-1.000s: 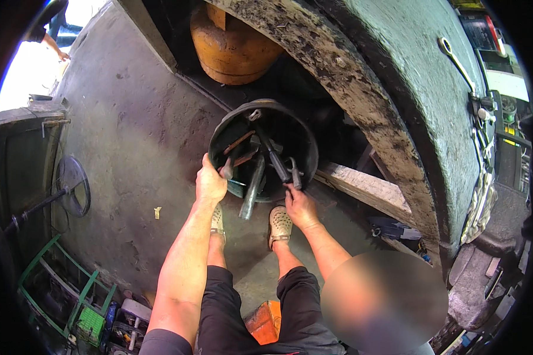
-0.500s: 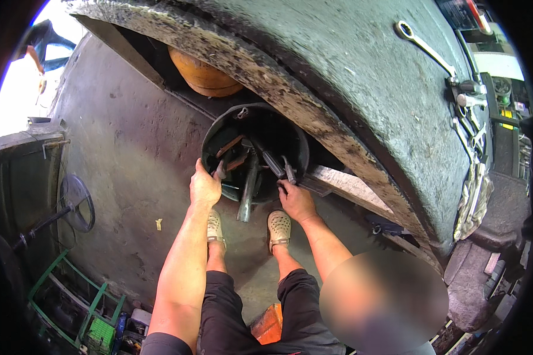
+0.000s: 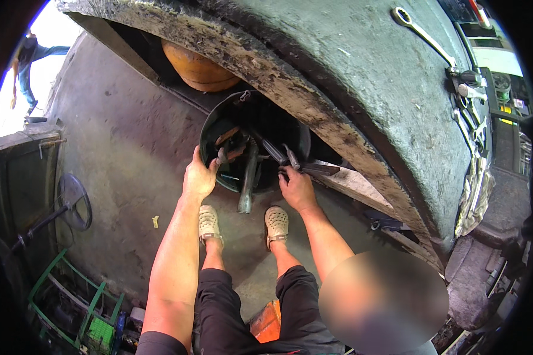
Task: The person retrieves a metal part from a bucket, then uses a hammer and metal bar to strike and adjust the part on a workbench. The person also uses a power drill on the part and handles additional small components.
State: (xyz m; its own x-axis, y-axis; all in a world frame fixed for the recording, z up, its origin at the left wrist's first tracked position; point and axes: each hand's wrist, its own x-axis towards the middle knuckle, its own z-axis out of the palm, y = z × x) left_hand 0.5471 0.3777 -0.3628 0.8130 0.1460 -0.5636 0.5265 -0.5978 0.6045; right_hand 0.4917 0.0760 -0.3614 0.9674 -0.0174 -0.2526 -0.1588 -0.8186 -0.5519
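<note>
Black bucket of tools; left hand pinches its rim at 8 o'clock; right hand curled at 5 o'clock, grip unclear

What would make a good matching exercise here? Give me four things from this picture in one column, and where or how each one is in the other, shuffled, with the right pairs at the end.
Things:
1. Black bucket
2. Steering wheel
3. Orange gas cylinder
4. Ring spanner

Places or states:
A. Toward the left edge, on a dark shaft
B. Lying on top of the workbench
C. Left hand at its rim, metal tube jutting out
D. Partly hidden beneath the workbench

Pairs: 1-C, 2-A, 3-D, 4-B
</note>
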